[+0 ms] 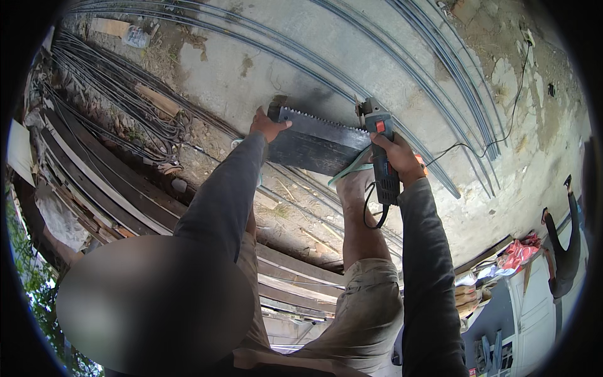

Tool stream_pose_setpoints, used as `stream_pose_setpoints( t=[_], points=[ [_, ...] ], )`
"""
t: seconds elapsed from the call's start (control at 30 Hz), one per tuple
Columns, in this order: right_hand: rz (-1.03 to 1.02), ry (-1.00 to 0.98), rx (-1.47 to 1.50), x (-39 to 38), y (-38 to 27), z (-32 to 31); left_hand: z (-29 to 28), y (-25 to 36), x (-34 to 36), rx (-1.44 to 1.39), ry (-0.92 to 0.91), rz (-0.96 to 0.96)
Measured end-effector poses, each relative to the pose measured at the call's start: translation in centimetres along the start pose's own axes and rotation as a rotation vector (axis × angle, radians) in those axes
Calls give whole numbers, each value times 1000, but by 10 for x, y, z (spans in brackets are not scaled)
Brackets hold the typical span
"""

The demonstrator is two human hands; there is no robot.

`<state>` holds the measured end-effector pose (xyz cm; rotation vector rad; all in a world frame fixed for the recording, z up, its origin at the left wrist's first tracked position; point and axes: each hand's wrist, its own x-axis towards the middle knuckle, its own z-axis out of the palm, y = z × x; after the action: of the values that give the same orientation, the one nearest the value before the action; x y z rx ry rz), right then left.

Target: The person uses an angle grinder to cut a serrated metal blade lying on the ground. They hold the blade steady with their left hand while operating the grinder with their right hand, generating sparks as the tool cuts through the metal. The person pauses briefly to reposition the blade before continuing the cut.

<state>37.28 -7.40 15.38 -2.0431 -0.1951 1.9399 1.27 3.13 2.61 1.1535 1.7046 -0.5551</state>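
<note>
My left hand (271, 124) grips the left end of a wide, dark saw blade (314, 141) with a toothed upper edge. The blade lies low over the ground, its lower part black and scuffed. In my right hand (402, 157) is an angle grinder (383, 144), its fingers wrapped round the body near a red switch. The grinder's head and thin disc stand at the blade's right end; whether they touch I cannot tell. A black cord loops from the grinder's rear. My foot in a green-strapped sandal (352, 168) is against the blade's lower right corner.
Long steel bars (402, 56) run across the concrete floor (226, 69). Bundled rods (113, 81) and stacked planks (107, 169) lie to the left. A thin cable (518, 100) trails at right. Another person (565, 257) is at the far right.
</note>
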Motion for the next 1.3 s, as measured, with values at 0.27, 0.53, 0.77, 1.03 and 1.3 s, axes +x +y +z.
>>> stream_pose_setpoints(
  t=[0.27, 0.53, 0.77, 1.03, 1.3],
  points=[
    [40, 103, -201, 2, -14, 31, 29, 22, 0, -86, -1, -117],
    [-78, 319, -1060, 14, -53, 45, 41, 10, 7, -61, 92, -163],
    [19, 162, -731, 26, -54, 42, 33, 25, 3, -23, 27, -250],
    [253, 20, 250, 13, -23, 64, 35, 19, 6, -5, 19, -236],
    [203, 74, 275, 13, -4, 61, 33, 22, 4, -23, 13, -211]
  ],
)
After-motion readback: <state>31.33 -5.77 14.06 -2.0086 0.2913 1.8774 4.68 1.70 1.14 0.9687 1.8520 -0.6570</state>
